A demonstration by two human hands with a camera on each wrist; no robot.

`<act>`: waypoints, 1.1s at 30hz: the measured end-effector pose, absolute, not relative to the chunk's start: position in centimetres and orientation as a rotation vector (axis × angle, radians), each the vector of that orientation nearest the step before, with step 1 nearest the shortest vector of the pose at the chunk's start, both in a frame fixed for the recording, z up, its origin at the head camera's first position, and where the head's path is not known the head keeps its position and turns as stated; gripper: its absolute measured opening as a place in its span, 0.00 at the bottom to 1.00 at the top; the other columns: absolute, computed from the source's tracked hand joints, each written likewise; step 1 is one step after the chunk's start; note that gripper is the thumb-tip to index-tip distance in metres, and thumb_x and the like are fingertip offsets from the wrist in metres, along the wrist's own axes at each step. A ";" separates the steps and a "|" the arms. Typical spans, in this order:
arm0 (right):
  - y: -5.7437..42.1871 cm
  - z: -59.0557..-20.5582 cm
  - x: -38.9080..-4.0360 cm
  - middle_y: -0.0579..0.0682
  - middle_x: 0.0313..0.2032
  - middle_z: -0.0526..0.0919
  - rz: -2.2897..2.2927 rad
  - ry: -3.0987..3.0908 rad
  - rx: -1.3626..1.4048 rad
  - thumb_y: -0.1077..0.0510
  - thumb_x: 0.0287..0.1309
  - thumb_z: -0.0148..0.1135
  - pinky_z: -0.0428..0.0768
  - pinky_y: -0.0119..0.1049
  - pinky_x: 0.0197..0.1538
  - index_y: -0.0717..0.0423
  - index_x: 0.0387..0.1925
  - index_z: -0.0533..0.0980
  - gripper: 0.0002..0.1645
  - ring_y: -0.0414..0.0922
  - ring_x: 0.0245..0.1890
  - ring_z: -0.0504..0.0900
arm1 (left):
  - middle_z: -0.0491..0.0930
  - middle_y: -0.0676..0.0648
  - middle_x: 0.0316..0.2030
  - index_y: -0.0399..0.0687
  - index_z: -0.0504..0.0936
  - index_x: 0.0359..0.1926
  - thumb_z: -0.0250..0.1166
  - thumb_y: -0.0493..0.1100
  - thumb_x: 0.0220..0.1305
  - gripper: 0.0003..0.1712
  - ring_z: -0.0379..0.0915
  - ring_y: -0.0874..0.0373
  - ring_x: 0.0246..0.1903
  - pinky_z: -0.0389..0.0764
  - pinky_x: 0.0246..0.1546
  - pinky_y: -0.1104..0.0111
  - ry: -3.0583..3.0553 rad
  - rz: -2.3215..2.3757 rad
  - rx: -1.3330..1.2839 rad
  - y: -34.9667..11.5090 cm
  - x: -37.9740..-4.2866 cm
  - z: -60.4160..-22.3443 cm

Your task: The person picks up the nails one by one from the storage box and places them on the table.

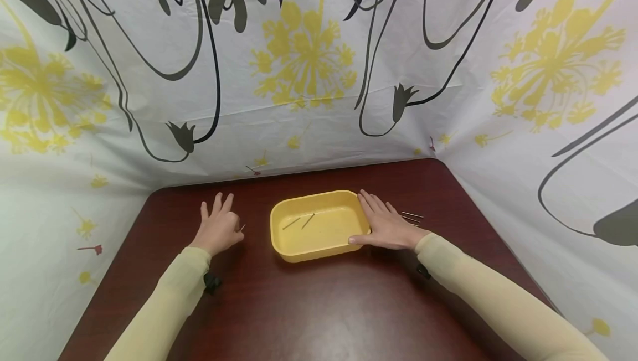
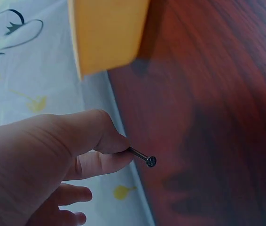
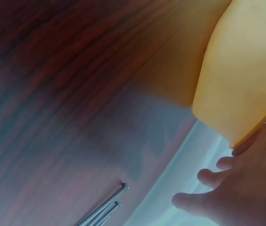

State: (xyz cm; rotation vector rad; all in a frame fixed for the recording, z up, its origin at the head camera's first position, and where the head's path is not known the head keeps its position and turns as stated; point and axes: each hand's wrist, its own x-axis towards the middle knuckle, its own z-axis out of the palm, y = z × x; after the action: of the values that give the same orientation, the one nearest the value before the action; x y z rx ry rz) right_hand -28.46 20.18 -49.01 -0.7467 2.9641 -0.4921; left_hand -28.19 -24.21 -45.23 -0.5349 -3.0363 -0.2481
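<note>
Between the thumb and index finger of my left hand (image 1: 218,231) is a nail (image 2: 141,155), its flat round head pointing out past the fingertips. The other fingers of that hand spread away from the pinch. My right hand (image 1: 386,227) rests at the right end of a yellow plastic bin (image 1: 319,250), its fingers straight and spread along the rim and its thumb over the front corner. Inside the bin two loose nails (image 1: 308,221) lie apart on the floor. Several more nails (image 3: 105,207) lie side by side on the table, just right of the right hand.
The dark red wooden table (image 1: 319,305) has rounded far corners. A white cloth (image 1: 239,128) printed with yellow and grey flowers hangs behind it and along both sides.
</note>
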 end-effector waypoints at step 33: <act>20.0 -48.9 -28.1 0.54 0.80 0.39 -0.459 2.984 -0.727 0.12 0.48 0.49 0.50 0.65 0.71 0.57 0.80 0.39 0.76 0.57 0.78 0.45 | 0.53 0.27 0.73 0.55 0.76 0.14 0.74 0.42 0.55 0.19 0.33 0.26 0.73 0.33 0.62 0.26 -3.132 -0.285 -0.482 -27.0 -28.5 -49.3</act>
State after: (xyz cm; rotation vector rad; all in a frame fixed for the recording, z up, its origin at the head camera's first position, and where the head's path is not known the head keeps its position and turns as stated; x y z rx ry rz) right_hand -28.07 20.04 -48.95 -0.7267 2.9843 -0.4593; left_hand -28.52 -26.98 -49.32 -0.4824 -3.1318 -0.2846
